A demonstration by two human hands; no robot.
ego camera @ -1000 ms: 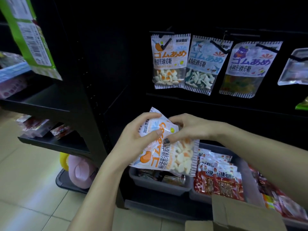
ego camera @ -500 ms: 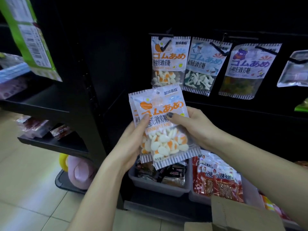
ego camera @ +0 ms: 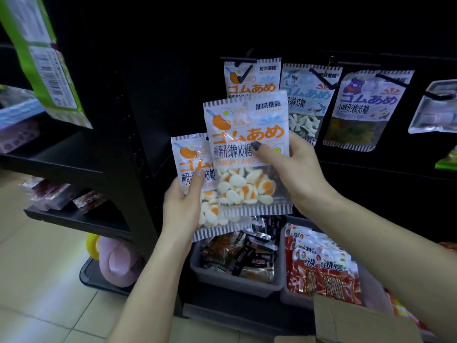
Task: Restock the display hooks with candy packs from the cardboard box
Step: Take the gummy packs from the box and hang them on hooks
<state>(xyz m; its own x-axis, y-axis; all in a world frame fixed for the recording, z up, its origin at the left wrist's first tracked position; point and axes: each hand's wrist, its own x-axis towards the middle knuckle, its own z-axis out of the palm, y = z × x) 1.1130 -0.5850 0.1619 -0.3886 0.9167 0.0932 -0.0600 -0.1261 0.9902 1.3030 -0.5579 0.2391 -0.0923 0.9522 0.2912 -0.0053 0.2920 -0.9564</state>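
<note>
Orange and white egg candies fill the front candy pack (ego camera: 247, 154), which the right hand (ego camera: 294, 174) holds up by its right edge. The thumb lies across the front of the pack, and the other fingers are hidden behind it. The left hand (ego camera: 183, 209) holds a second candy pack (ego camera: 190, 169) just like it, lower and to the left. Its thumb presses on the front, and its fingers curl behind. The front pack covers part of the second one.

Right behind the front pack, a hanging egg pack (ego camera: 252, 78) sits on a black hook (ego camera: 241, 60). Beside it hang a shark pack (ego camera: 309, 97) and a bear pack (ego camera: 363, 107), each on its own hook.

Below the hands, a grey bin (ego camera: 230, 280) holds dark snack packs. Next to it stand red packs (ego camera: 321, 271). A corner of the cardboard box (ego camera: 356, 320) shows at the bottom right.
</note>
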